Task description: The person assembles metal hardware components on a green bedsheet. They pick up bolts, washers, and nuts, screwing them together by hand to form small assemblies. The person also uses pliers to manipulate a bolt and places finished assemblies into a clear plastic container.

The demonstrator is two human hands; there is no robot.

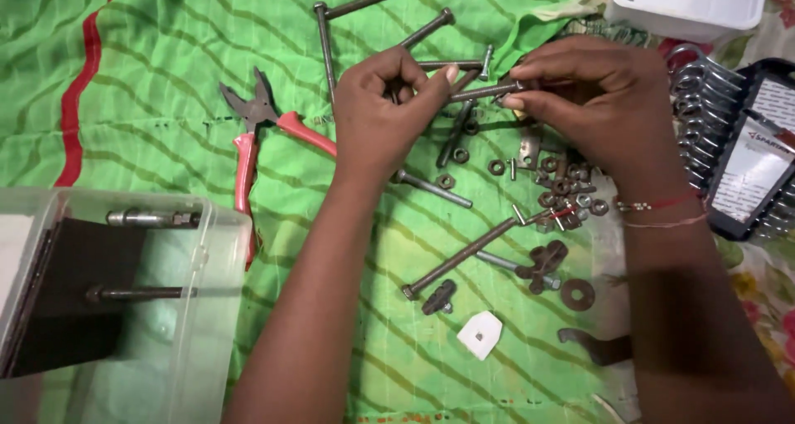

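My left hand pinches the head end of a long rusty bolt, held level above the green cloth. My right hand grips the bolt's threaded tip with thumb and fingers; a small nut there is mostly hidden by the fingertips. Under both hands lie several loose bolts, nuts and washers.
Red-handled pliers lie left of my hands. A clear plastic box holding bolts sits at the lower left. A spanner set in a black holder is at the right, with a white container above it.
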